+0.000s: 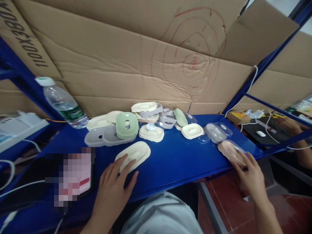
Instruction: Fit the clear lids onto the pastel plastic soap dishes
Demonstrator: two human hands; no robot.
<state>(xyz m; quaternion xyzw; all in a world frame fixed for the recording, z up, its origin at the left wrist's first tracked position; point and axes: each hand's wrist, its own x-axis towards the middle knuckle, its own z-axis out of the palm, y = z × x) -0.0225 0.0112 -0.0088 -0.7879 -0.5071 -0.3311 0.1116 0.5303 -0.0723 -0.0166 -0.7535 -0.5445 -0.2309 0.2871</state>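
Head cam here, clock positions from mid-frame: biggest thing is the cardboard (109, 71) up at 12, red rings scribbled on it. Next is the blue table (170, 162), running across the middle, then a grey-clad lap (161, 214) at 6. Left hand (115, 182) is at 7, fingers spread pretty wide, fingertips over the near end of the cream lid (136, 154), thumb off to the side, so not closed around it. Right hand (251, 175) is at 4, half curled with thumb and fingers at the near end of the pinkish lid (231, 152), which sits between 3 and 4; can't tell if it's actually pinched. There's a water bottle (64, 104) at 9, leaning in the view, and a phone (75, 175), mostly pixelated, at 8. Long grey tray (109, 136) is between 8 and 9, with the green tray (127, 126) overlapping its right end. Other cream, grey, green and clear pieces are bunched along the back of the table, roughly 9 round through 12 to 3. Another person's hand (290, 126) is way out at 3, kinda blurry. Smallest is a white mouse (260, 133), also near 3, on a black surface.
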